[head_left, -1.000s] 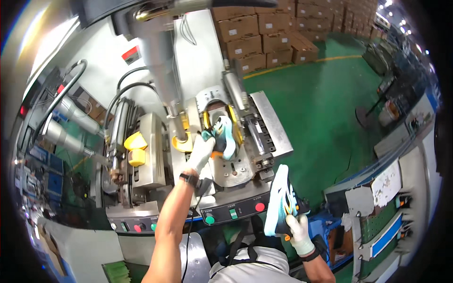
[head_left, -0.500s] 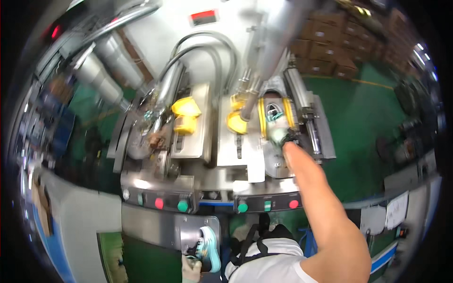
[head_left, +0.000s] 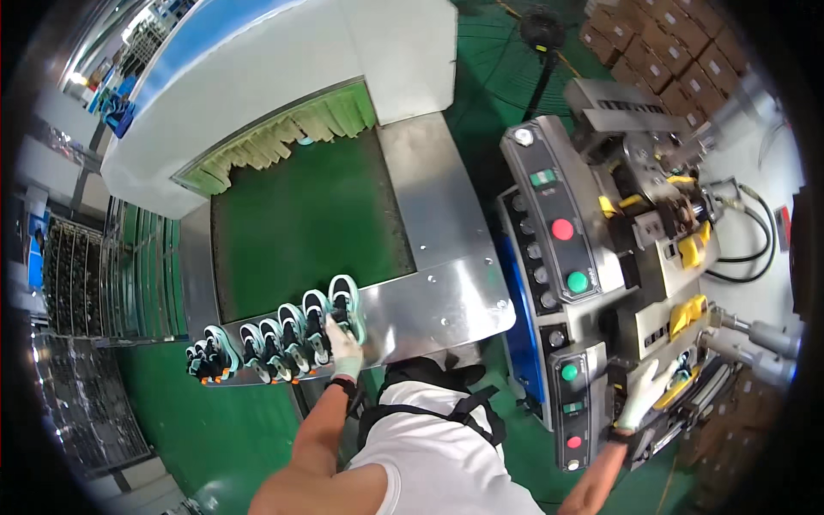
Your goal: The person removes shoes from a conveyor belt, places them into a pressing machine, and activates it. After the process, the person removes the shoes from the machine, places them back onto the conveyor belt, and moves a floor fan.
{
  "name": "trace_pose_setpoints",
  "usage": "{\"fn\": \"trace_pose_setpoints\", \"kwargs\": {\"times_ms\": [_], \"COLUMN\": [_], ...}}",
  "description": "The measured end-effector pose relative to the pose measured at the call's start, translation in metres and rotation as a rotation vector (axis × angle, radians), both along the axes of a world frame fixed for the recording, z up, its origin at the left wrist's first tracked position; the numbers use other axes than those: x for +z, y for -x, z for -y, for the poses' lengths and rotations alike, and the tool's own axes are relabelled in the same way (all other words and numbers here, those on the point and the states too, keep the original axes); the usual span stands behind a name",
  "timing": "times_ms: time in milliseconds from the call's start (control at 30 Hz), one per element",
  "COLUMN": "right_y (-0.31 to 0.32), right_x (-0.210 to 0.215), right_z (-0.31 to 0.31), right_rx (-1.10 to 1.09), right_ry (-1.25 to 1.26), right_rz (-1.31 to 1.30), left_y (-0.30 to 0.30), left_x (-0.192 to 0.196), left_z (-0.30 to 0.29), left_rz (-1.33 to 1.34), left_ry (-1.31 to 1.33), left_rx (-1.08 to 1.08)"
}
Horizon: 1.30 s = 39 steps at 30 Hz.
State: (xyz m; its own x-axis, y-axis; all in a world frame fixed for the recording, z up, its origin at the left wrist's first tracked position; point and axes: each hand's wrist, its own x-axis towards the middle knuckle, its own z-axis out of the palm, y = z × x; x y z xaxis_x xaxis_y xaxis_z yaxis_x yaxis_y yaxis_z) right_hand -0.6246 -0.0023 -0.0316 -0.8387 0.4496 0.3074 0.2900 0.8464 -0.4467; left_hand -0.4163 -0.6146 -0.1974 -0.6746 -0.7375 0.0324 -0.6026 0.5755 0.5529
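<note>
My left hand (head_left: 345, 350), in a pale glove, is closed on the heel end of a black, white and mint sneaker (head_left: 344, 296). That sneaker stands at the right end of a row of similar sneakers (head_left: 290, 322) along the metal edge of a conveyor. Far to the right, my gloved right hand (head_left: 645, 393) is stretched over the press machine with its fingers apart. Just beyond its fingertips a mint sneaker (head_left: 682, 371) sits in the machine between yellow pads, partly hidden. Whether the fingers touch it, I cannot tell.
The green conveyor belt (head_left: 300, 232) runs under a fringed curtain (head_left: 283, 146) into a white housing. Control panels (head_left: 558, 219) with green and red buttons face me on the press. Behind stand a fan (head_left: 542, 34) and stacked cartons (head_left: 678, 43); wire racks (head_left: 73, 275) stand left.
The view has swung left, bringing the conveyor and sneaker row into sight. My left hand remains by a sneaker on the metal edge. My right hand, earlier on the sneaker in the press, now has spread fingers.
</note>
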Motion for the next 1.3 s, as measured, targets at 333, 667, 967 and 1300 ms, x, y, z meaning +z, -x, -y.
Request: {"fn": "trace_pose_setpoints", "kwargs": {"times_ms": [333, 667, 967, 1300], "right_y": [-0.070, -0.228, -0.293, -0.177], "right_x": [-0.100, -0.045, 0.024, -0.079], "right_z": [0.147, 0.173, 0.256, 0.309], "right_rx": [0.013, -0.135, -0.491, -0.059], "right_ry": [-0.359, -0.484, -0.179, 0.272], "right_rz": [0.575, 0.662, 1.354, 0.766], "left_y": [0.182, 0.539, 0.581, 0.370], "left_x": [0.031, -0.004, -0.085, -0.010], "left_z": [0.147, 0.399, 0.471, 0.262], "left_rz": [-0.128, 0.399, 0.750, 0.310], "left_ry": [-0.178, 0.193, 0.307, 0.086], "left_rx": [-0.356, -0.439, -0.589, -0.684]}}
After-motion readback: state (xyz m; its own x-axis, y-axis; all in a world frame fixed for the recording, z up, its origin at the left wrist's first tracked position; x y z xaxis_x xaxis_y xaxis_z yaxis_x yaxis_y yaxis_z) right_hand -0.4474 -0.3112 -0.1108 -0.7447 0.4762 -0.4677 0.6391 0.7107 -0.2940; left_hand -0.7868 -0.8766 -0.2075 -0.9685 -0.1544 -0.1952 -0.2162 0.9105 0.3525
